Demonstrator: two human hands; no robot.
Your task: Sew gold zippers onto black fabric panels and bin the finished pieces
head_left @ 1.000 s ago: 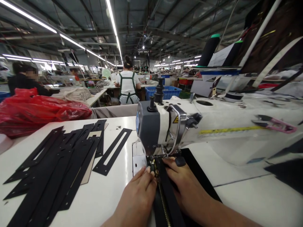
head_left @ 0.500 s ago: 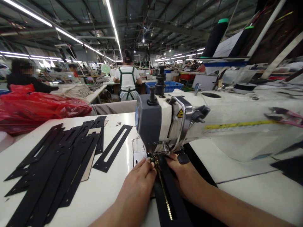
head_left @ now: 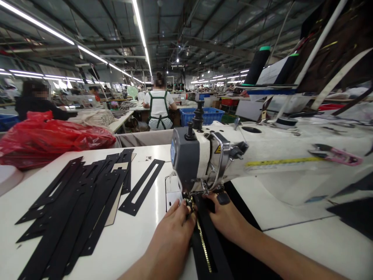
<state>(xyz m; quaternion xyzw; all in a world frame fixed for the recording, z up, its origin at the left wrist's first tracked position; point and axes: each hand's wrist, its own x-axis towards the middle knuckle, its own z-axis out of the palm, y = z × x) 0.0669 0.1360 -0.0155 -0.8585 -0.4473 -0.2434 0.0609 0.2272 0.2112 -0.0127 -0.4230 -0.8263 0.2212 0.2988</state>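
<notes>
My left hand (head_left: 175,229) is closed, its fingertips pinching a black zipper with gold teeth (head_left: 203,241) just in front of the needle area. The zipper shows through the long slot of a black frame-shaped strip (head_left: 214,254), which runs from under the sewing machine head (head_left: 198,159) toward me. On the right side of that strip, my right hand (head_left: 225,217) has its fingers bent against the edge. Its fingertips are partly hidden by the machine's foot parts. Dark material (head_left: 240,202) lies under my right wrist.
Overlapping slotted black strips (head_left: 72,210) cover the left of the white table, with a single slotted strip (head_left: 142,187) nearer the machine. A red plastic bag (head_left: 52,134) sits beyond. Pink-handled snips (head_left: 335,153) rest on the machine arm. Co-workers sit farther back.
The camera view has tilted up slightly, so the machine and table sit lower in the picture. Both hands stay at the strip and zipper, with little visible movement.
</notes>
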